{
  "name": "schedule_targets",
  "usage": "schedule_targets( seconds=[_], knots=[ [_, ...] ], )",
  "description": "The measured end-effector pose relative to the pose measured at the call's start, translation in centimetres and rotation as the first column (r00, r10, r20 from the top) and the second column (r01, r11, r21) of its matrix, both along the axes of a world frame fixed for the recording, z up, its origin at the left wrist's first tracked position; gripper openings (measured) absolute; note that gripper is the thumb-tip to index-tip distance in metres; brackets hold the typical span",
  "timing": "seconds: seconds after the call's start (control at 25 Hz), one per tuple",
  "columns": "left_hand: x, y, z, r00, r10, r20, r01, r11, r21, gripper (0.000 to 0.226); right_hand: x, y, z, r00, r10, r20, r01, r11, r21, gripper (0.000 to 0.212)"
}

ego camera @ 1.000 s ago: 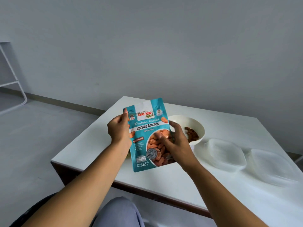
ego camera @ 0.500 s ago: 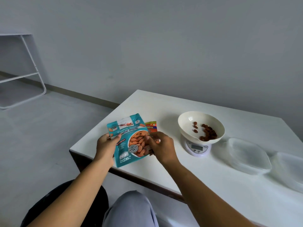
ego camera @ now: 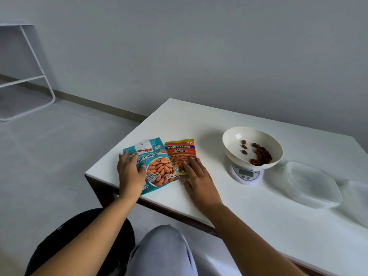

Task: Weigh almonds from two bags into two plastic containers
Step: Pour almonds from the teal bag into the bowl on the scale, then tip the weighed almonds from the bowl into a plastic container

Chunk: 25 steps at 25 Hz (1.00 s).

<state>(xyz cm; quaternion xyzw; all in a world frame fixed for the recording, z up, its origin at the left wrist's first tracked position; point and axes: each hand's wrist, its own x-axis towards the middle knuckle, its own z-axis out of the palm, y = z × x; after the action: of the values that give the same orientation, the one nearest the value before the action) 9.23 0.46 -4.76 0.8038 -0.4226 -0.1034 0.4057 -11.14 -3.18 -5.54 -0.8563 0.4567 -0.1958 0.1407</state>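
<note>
A teal roasted-almond bag [ego camera: 159,168] lies flat at the table's near left corner, its lower corner over the edge. My left hand [ego camera: 130,174] grips its left side, thumb on the front. Beside it, touching, lies a smaller orange salted-almond bag [ego camera: 180,154]. My right hand [ego camera: 199,178] rests flat with its fingertips on that bag's lower part. A cream bowl [ego camera: 231,144] with some almonds [ego camera: 260,154] sits on a small white digital scale [ego camera: 246,174]. Two clear plastic containers [ego camera: 312,184] [ego camera: 358,200] stand to the right.
The white table [ego camera: 258,216] stands against a grey wall, with its left edge close to the bags. A white metal rack [ego camera: 29,76] stands on the floor far left. My knee [ego camera: 163,251] is below the front edge.
The teal bag came down from mid-air in front of me onto the table, next to the orange bag. My right hand let go of it and moved onto the orange bag.
</note>
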Motion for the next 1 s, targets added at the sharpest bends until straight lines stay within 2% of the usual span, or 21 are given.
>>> schedule_targets(
  seconds=[0.08, 0.16, 0.28, 0.44, 0.56, 0.64, 0.72, 0.8, 0.88, 1.0],
  knots=[
    [-0.1, 0.0, -0.4, 0.996, -0.045, 0.072, 0.045, 0.999, 0.010, 0.038, 0.1, 0.0, 0.0, 1.000, 0.001, -0.015, 0.000, 1.000, 0.017, 0.055],
    [-0.2, 0.0, -0.2, 0.997, -0.037, 0.062, 0.036, 0.999, 0.011, 0.036, -0.1, 0.1, 0.3, 1.000, 0.021, 0.014, -0.022, 0.999, 0.035, 0.055],
    [-1.8, 0.1, 1.3, 0.994, -0.054, 0.093, 0.062, 0.995, -0.077, 0.037, -1.3, 1.0, 2.1, 0.968, 0.038, 0.247, -0.030, 0.999, -0.038, 0.047],
    [-8.0, 0.7, 2.9, 0.955, -0.253, 0.155, 0.289, 0.913, -0.289, 0.035, -5.9, 1.9, 5.7, 0.844, -0.069, 0.532, 0.233, 0.941, -0.246, 0.033],
    [-14.3, 1.5, 2.1, 0.898, -0.386, 0.210, 0.436, 0.842, -0.319, 0.035, -12.0, 1.6, 6.6, 0.734, -0.249, 0.632, 0.483, 0.845, -0.227, 0.033],
    [-18.1, 2.2, 1.2, 0.837, -0.513, 0.187, 0.546, 0.799, -0.252, 0.033, -16.3, 1.3, 5.9, 0.710, -0.415, 0.568, 0.614, 0.761, -0.212, 0.034],
    [-20.7, 2.4, 0.0, 0.742, -0.645, 0.185, 0.670, 0.723, -0.166, 0.031, -20.0, 0.9, 4.7, 0.737, -0.563, 0.373, 0.666, 0.699, -0.261, 0.034],
    [-22.2, 2.2, -0.7, 0.651, -0.735, 0.188, 0.757, 0.647, -0.090, 0.033, -22.8, 1.0, 3.4, 0.757, -0.638, 0.137, 0.650, 0.719, -0.246, 0.039],
    [-22.7, 2.0, -0.9, 0.601, -0.774, 0.201, 0.789, 0.615, 0.008, 0.041, -24.4, 1.5, 2.4, 0.782, -0.622, -0.024, 0.603, 0.767, -0.218, 0.046],
    [-22.6, 1.7, -0.6, 0.575, -0.807, 0.132, 0.801, 0.589, 0.108, 0.052, -24.7, 3.0, 1.7, 0.806, -0.585, -0.085, 0.544, 0.790, -0.282, 0.054]
  ],
)
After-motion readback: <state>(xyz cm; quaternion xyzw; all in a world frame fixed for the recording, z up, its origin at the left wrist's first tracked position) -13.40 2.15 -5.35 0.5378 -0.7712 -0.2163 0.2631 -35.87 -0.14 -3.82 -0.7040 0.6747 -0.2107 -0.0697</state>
